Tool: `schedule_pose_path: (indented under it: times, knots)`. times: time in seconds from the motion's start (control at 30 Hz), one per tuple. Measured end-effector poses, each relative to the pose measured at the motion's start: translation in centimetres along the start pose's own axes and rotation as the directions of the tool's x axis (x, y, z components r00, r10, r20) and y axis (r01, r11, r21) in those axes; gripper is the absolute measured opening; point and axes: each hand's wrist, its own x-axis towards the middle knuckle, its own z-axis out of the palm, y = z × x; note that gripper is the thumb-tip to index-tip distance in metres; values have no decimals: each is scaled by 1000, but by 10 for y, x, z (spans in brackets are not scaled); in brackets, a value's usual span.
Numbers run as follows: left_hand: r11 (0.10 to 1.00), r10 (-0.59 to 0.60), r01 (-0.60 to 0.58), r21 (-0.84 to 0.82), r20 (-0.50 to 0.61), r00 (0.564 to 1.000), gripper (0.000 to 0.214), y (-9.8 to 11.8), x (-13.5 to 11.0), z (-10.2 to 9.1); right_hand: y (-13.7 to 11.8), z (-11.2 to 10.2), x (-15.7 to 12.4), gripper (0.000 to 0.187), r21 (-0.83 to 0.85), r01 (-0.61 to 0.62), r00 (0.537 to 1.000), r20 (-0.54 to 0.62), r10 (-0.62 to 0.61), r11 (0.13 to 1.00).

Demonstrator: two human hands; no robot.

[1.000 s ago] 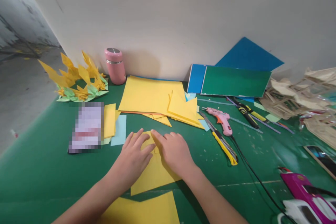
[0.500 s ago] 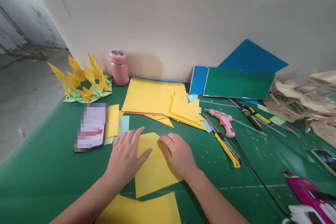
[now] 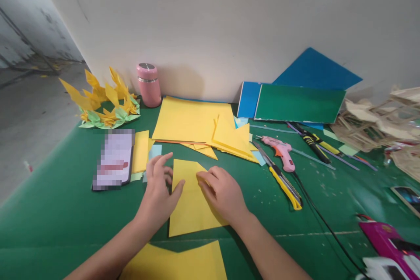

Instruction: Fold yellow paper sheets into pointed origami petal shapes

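A yellow paper sheet [image 3: 188, 201] lies on the green mat in front of me. My left hand [image 3: 157, 194] rests at its left edge, fingers spread, thumb lying on the paper. My right hand [image 3: 221, 192] lies on the sheet's right part with the fingertips pressed together at a fold near the top middle. A second yellow sheet [image 3: 183, 264] sits closer to me, partly under my left forearm.
A phone [image 3: 113, 159] lies left of my hands beside small yellow and pale blue slips. Behind are a stack of yellow sheets [image 3: 193, 120], folded paper flowers [image 3: 103, 103], a pink flask [image 3: 148, 84], a pink glue gun [image 3: 278, 151], a yellow utility knife [image 3: 284, 181], blue and green boards [image 3: 297, 103].
The folded top of the sheet has been opened out flat. My left hand slid left off the paper to its edge. My right hand stayed on the sheet.
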Motion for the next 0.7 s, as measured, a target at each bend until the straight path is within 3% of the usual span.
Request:
schedule_pose_path:
  times: [0.1, 0.2, 0.7]
  knots:
    - [982, -131, 130, -134, 4, 991, 50, -3, 4, 1, 0, 0, -1, 20, 40, 48, 998, 26, -49, 998]
    - [959, -190, 198, -204, 59, 980, 49, -4, 9, 0, 0, 1, -1, 22, 61, 61, 997, 41, -64, 996]
    - [967, -172, 171, -188, 14, 985, 26, 0, 18, -5, -11, -1, 1, 33, -108, 124, 983, 146, -108, 986]
